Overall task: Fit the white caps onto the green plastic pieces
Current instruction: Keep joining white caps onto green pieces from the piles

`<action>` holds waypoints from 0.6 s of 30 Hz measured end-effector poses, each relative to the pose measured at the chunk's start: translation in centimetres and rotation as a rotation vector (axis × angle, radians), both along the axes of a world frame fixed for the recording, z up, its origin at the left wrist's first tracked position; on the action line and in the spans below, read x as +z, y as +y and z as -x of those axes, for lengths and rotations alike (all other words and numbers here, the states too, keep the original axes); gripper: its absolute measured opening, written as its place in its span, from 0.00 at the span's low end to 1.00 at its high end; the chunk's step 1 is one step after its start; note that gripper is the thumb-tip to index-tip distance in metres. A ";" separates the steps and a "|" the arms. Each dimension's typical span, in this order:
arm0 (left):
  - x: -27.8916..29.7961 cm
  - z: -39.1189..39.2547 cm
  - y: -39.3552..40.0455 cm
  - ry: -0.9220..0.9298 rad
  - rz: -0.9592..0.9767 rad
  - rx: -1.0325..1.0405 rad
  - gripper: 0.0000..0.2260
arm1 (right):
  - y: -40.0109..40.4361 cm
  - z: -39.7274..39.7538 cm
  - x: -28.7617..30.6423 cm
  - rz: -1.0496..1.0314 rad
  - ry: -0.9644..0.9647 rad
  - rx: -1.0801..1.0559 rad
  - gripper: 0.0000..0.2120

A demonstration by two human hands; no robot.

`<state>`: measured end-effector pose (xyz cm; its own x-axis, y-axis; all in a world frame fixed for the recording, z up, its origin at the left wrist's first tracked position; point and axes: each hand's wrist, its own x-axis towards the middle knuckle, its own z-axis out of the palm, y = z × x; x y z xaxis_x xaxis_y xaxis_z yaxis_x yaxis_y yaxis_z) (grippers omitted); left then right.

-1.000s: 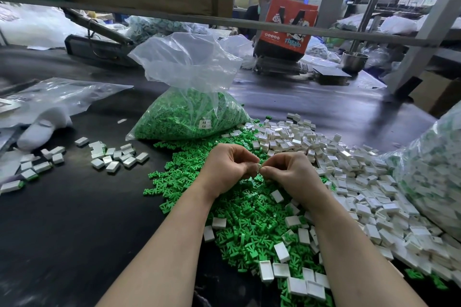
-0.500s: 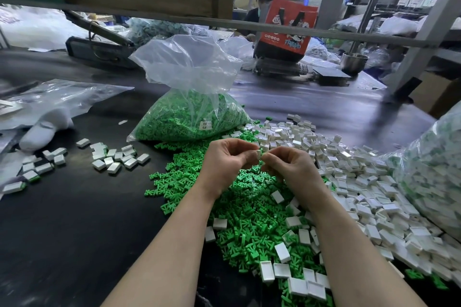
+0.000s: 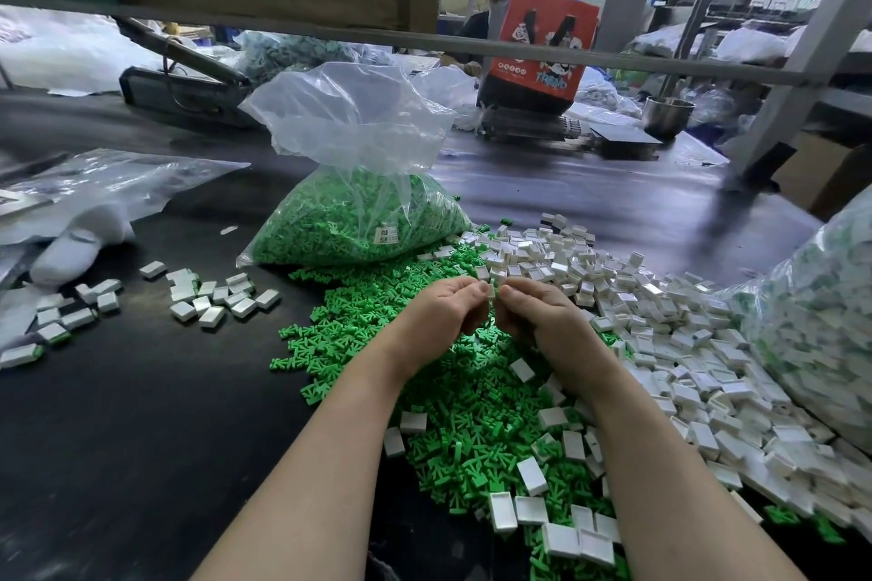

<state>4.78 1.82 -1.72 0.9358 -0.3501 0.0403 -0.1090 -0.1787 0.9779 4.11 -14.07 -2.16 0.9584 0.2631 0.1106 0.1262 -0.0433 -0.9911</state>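
Hands: my left hand and right hand pinch one small white cap between fingertips, above the loose green pieces.
Method: I'd square it, press straight.
Supply: white caps pile at right.

Left hand and right hand pinch one small piece above green pieces.

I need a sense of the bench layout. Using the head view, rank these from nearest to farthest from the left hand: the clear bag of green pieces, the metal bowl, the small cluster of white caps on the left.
From the left hand:
1. Clear bag of green pieces, just beyond it.
2. Small cluster of white caps, out to the left.
3. Metal bowl, far back right.
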 end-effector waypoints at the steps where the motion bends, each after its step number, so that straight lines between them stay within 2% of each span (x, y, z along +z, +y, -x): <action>1: 0.0 0.0 0.0 0.005 0.009 -0.011 0.11 | 0.0 0.0 0.0 0.008 0.001 0.006 0.12; 5: 0.0 0.0 0.0 0.012 0.053 -0.016 0.12 | -0.1 0.0 0.1 0.022 0.022 0.054 0.15; 8: -0.1 0.0 0.0 0.010 0.016 -0.046 0.15 | -0.3 0.0 0.0 -0.022 0.058 0.099 0.15; 14: 0.0 0.2 0.1 -0.005 -0.008 -0.112 0.14 | -0.7 -0.2 -0.3 -0.085 0.079 0.165 0.12; 18: -0.1 0.1 0.2 -0.002 -0.058 -0.141 0.12 | -1.0 -0.4 -0.4 -0.051 0.083 0.200 0.10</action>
<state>4.68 2.06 -1.86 0.8771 -0.4799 0.0182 -0.1389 -0.2172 0.9662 4.46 -15.09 -2.52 0.8943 0.4445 0.0512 0.0446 0.0252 -0.9987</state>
